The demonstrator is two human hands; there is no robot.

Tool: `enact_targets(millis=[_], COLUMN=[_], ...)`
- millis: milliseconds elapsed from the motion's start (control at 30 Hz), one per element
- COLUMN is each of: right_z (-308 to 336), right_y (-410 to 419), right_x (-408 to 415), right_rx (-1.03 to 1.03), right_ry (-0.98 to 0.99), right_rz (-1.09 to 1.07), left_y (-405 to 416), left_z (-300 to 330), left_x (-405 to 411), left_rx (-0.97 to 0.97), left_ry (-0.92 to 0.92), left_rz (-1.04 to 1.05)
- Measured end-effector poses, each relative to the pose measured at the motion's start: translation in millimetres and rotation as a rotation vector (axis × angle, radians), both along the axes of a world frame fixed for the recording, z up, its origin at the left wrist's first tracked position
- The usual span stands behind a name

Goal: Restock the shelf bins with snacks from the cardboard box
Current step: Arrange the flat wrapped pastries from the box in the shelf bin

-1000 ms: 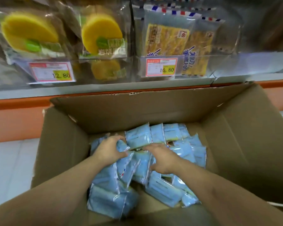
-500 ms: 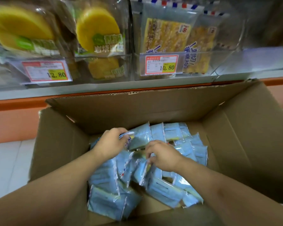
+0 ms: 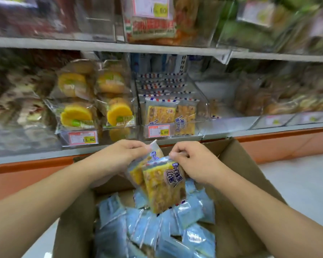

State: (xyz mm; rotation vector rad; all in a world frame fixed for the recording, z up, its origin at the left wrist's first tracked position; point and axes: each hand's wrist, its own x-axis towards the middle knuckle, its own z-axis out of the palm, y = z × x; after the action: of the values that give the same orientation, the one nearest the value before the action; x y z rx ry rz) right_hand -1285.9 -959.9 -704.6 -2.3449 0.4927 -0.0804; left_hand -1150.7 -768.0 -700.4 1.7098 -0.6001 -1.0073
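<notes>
left hand [image 3: 123, 155]: pinches top edge of rear snack packet [image 3: 138, 172], fingers curled on the seal
right hand [image 3: 192, 162]: pinches top edge of front snack packet [image 3: 164, 185], yellow face toward camera
packets: two, overlapping, lifted above the cardboard box [image 3: 250, 183], hanging just over the pile
progress: early, I'd judge. Box holds a deep heap of loose packets [image 3: 157, 229], blue backs up; only these two are out
target bin [image 3: 172, 116]: same striped yellow packets, tag 10.80, on the lower shelf directly behind the hands; upper part looks to have room
left to do: carry this pair to the bin, then many more trips
hidden: box floor and true packet count; near box edge cut off by frame
hard to read: upper shelf and both side bins motion-blurred; packet print not legible
neighbour bin [image 3: 93, 108]: round yellow cakes, tag 12.80, not part of this load
</notes>
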Motion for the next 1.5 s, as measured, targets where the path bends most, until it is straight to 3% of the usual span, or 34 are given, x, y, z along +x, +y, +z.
enact_targets(millis=[67, 133, 200, 300, 467, 600, 700, 800, 900, 1033, 1133, 1233, 1400, 1500], right_z=[13.7, 24.1, 30.8, 41.8, 54.2, 45.2, 47.2, 53.3, 49.7, 46.0, 42.4, 34.1, 37.3, 42.2], right_y=[11.5, 23.6, 31.8, 32.6, 18.8, 13.6, 6.1, 0.3, -5.8, -9.1, -11.5, -11.5, -14.6, -26.5], right_x=[-8.8, -15.2, -20.4, -26.3, -28.2, -20.5, -15.5, -13.2, -14.7, -17.4, -20.0, -21.4, -27.0, -28.0], right_rx=[0.001, -0.009, -0.043, -0.058, 0.06, -0.015, 0.156, 0.292, 0.485, 0.783, 0.683, 0.597, 0.534, 0.39], right_ry=[-0.042, -0.058, -0.093, -0.159, -0.044, 0.004, -0.073, -0.135, -0.246, -0.326, -0.222, -0.147, -0.055, -0.096], right_rz=[-0.061, -0.086, -0.112, -0.169, 0.102, 0.105, 0.005, -0.051, -0.161, -0.266, -0.26, -0.244, -0.162, -0.164], left_y=[8.5, 14.8, 14.5, 10.4, 8.8, 4.6, 0.2, 3.8, 11.1, 6.3, -1.0, -6.1, -9.3, -9.9], left_z=[18.0, 28.4, 30.7, 30.6, 34.6, 29.4, 29.7, 33.9, 38.0, 33.2, 36.0, 39.9, 37.1, 43.7], left_x=[-14.1, -28.0, -37.2, -36.8, -26.1, -16.2, -8.5, 4.4, 11.7, 11.8, 6.8, -4.1, -6.7, -7.4], left_rx=[0.008, 0.057, 0.098, 0.075, 0.092, 0.095, 0.0, -0.01, 0.048, -0.157, -0.309, -0.333, -0.176, -0.149], left_ry=[-0.035, -0.187, -0.347, -0.447, -0.563, -0.483, -0.335, -0.225, -0.24, 0.002, 0.121, 0.051, -0.142, -0.278], left_rz=[-0.102, -0.212, -0.236, -0.211, -0.214, -0.004, 0.149, -0.047, -0.185, 0.126, 0.305, 0.241, 0.189, 0.17])
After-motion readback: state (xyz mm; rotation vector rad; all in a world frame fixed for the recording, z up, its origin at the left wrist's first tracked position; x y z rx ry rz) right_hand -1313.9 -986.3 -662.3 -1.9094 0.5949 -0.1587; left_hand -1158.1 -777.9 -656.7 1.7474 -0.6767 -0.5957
